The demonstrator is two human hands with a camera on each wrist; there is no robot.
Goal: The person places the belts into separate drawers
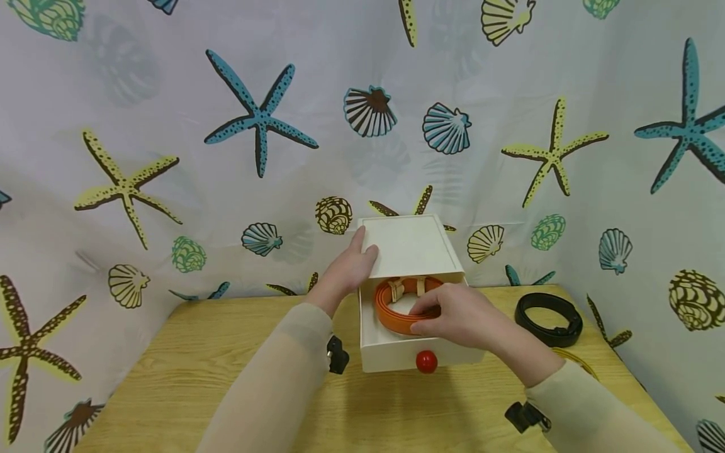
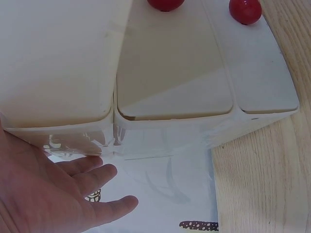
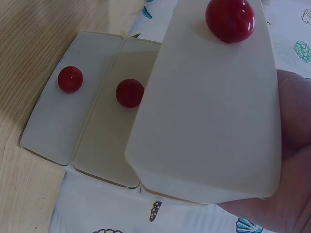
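A white cabinet [image 1: 410, 245] of stacked drawers stands on the table, its top drawer [image 1: 391, 360] pulled out. In that drawer lies a coiled orange belt [image 1: 388, 314] with tan fittings near the back. My right hand [image 1: 461, 314] reaches over the drawer's right side and pinches the front of the coil, fingers inside it and thumb outside. My left hand [image 1: 348, 267] rests against the cabinet's left side near the top; the left wrist view shows its fingers [image 2: 95, 179] extended along the side wall. The right wrist view hides the belt behind the drawer front.
Two lower drawers with red knobs [image 3: 70, 79] are closed. Right of the cabinet lie a coiled black belt [image 1: 548, 319] and a yellow strap-like loop [image 1: 574, 360], partly behind my right arm. A shell-printed cloth [image 1: 396, 170] hangs behind the wooden table [image 1: 226, 352].
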